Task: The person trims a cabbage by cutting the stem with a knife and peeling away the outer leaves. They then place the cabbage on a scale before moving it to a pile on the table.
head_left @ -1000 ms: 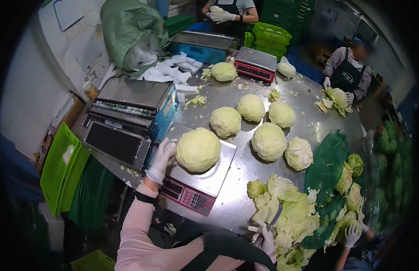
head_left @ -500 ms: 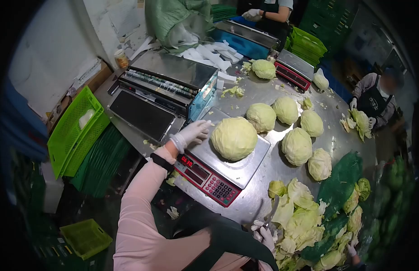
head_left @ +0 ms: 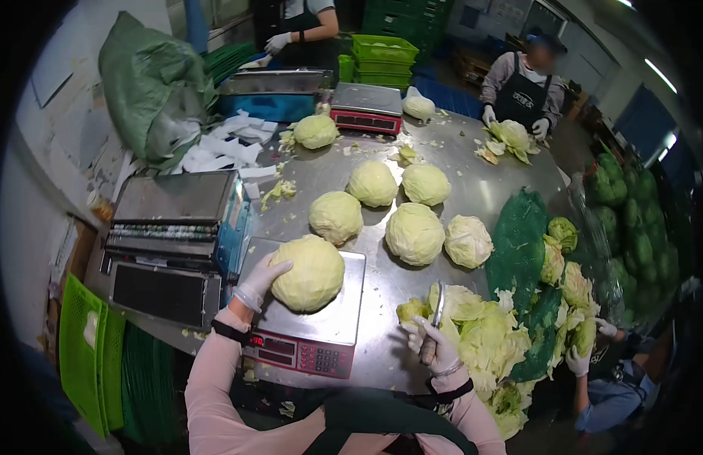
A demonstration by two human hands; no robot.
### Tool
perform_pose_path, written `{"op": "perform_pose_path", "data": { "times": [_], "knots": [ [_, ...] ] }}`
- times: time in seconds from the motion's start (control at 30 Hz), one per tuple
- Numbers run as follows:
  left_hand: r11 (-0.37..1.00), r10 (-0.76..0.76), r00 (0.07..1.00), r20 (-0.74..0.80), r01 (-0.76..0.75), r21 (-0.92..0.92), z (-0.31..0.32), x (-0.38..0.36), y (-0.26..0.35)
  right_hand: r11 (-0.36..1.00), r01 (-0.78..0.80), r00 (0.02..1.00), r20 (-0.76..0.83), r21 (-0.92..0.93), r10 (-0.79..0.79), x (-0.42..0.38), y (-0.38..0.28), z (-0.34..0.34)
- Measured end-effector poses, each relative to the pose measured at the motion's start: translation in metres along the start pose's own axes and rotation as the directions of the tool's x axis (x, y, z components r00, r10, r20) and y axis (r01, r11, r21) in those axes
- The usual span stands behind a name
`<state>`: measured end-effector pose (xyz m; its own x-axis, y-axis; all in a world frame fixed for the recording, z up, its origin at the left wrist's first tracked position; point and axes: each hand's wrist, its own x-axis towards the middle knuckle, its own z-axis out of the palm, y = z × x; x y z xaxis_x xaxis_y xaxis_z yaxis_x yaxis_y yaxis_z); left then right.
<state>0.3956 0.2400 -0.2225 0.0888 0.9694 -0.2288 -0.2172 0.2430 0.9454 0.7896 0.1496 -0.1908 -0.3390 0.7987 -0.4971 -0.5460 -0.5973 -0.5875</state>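
Observation:
A pale green cabbage [head_left: 310, 274] rests on the steel pan of a red scale [head_left: 344, 292]. My left hand [head_left: 260, 282], in a white glove, presses against the cabbage's left side with the thumb over its upper part; some fingers are hidden behind it. On the right, my gloved right hand [head_left: 433, 343] is closed around the handle of a knife [head_left: 439, 305], its blade pointing up and away from me. Beside that hand lies a heap of loose cabbage leaves [head_left: 492, 345]. The scale's red display is lit but only partly legible.
Several trimmed cabbages [head_left: 414, 233] stand beyond the scale. A wrapping machine [head_left: 173, 227] is at left, near a green crate [head_left: 82, 356]. Green netting [head_left: 516, 239] lies at right. Another person handles leaves at far right [head_left: 511, 140]; others work at the back and lower right.
My view has swung to the right. My left hand, earlier apart from the cabbage over the scale's edge, now grips its side. My right hand with the knife has come further into view.

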Motion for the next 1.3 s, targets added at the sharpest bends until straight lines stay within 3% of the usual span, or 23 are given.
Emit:
{"op": "perform_pose_path", "data": {
  "times": [0.13, 0.17, 0.23, 0.27, 0.33, 0.37, 0.5, 0.53, 0.6, 0.67, 0.73, 0.8, 0.87, 0.93, 1.0, 1.07, 1.13, 1.17, 1.2, 1.27, 1.3],
  "knots": [
    [0.994, -0.088, 0.993, 0.082, 0.093, -0.053, -0.026, 0.028, -0.004, 0.991, 0.065, 0.995, -0.077, 0.120, -0.056, 0.048, -0.030, -0.016],
    [0.998, -0.048, 0.998, -0.035, 0.050, 0.035, -0.047, 0.046, -0.018, 0.980, 0.135, 0.985, -0.126, 0.143, -0.117, 0.067, -0.031, -0.029],
    [1.000, -0.018, 1.000, -0.017, 0.018, -0.001, -0.031, 0.062, 0.021, 0.956, 0.222, 0.947, -0.275, 0.191, -0.165, 0.097, -0.040, -0.040],
    [0.999, 0.023, 1.000, -0.014, -0.023, -0.049, -0.026, 0.073, 0.041, 0.954, 0.225, 0.947, -0.276, 0.200, -0.165, 0.115, -0.040, -0.053],
    [0.999, 0.051, 0.996, -0.066, -0.051, 0.004, -0.029, 0.111, 0.054, 0.968, 0.228, 0.931, -0.313, 0.102, -0.186, 0.152, -0.045, -0.078],
    [0.997, 0.039, 0.996, -0.077, -0.044, -0.067, -0.026, 0.129, 0.061, 0.955, 0.297, 0.861, -0.434, 0.006, -0.265, 0.160, -0.051, -0.065],
    [0.977, 0.054, 0.995, -0.086, -0.070, -0.203, -0.010, 0.187, 0.075, 0.940, 0.342, 0.838, -0.449, -0.013, -0.311, 0.188, -0.060, -0.048],
    [0.966, 0.053, 0.993, -0.109, -0.079, -0.245, -0.007, 0.199, 0.076, 0.948, 0.309, 0.803, -0.514, -0.075, -0.302, 0.195, -0.060, -0.037],
    [0.964, 0.059, 0.990, -0.125, -0.089, -0.249, -0.015, 0.232, 0.068, 0.880, 0.434, 0.754, -0.456, -0.194, -0.472, 0.226, -0.043, -0.058],
    [0.963, 0.057, 0.989, -0.134, -0.090, -0.256, -0.027, 0.264, 0.057, 0.904, 0.415, 0.768, -0.493, -0.105, -0.410, 0.230, -0.041, -0.037],
    [0.970, 0.047, 0.963, -0.267, -0.108, -0.219, -0.037, 0.292, 0.047, 0.911, 0.402, 0.815, -0.417, -0.090, -0.401, 0.243, -0.039, -0.017],
    [0.969, 0.021, 0.971, -0.239, -0.079, -0.235, -0.039, 0.306, 0.044, 0.923, 0.370, 0.834, -0.401, -0.103, -0.379, 0.253, -0.041, 0.003],
    [0.949, 0.030, 0.938, -0.344, -0.134, -0.285, -0.054, 0.326, 0.031, 0.920, 0.367, 0.858, -0.333, -0.138, -0.392, 0.269, -0.042, 0.024],
    [0.952, -0.019, 0.945, -0.328, -0.083, -0.294, -0.061, 0.335, 0.027, 0.888, 0.429, 0.839, -0.291, -0.164, -0.459, 0.302, -0.042, 0.032],
    [0.946, 0.015, 0.914, -0.406, -0.144, -0.289, -0.074, 0.346, 0.019, 0.875, 0.415, 0.868, -0.181, -0.248, -0.463, 0.326, -0.052, 0.045],
    [0.949, -0.012, 0.901, -0.434, -0.127, -0.289, -0.075, 0.347, 0.018, 0.918, 0.325, 0.925, -0.126, -0.227, -0.358, 0.350, -0.061, 0.061],
    [0.952, -0.039, 0.887, -0.461, -0.107, -0.286, -0.084, 0.352, 0.009, 0.924, 0.106, 0.964, -0.189, -0.368, -0.186, 0.315, -0.092, 0.088],
    [0.956, -0.064, 0.866, -0.496, -0.089, -0.279, -0.096, 0.357, 0.001, 0.925, 0.141, 0.977, -0.103, -0.352, -0.188, 0.328, -0.080, 0.067],
    [0.959, -0.085, 0.843, -0.531, -0.075, -0.272, -0.105, 0.362, -0.006, 0.924, 0.145, 0.974, -0.114, -0.353, -0.197, 0.334, -0.071, 0.044],
    [0.946, -0.118, 0.844, -0.523, -0.064, -0.317, -0.112, 0.359, -0.012, 0.719, 0.403, 0.877, 0.012, -0.567, -0.481, 0.324, -0.068, -0.002],
    [0.966, -0.210, 0.801, -0.560, 0.083, -0.243, -0.112, 0.351, -0.007, 0.749, 0.452, 0.819, -0.108, -0.484, -0.564, 0.289, -0.082, -0.002]
  ]
}}
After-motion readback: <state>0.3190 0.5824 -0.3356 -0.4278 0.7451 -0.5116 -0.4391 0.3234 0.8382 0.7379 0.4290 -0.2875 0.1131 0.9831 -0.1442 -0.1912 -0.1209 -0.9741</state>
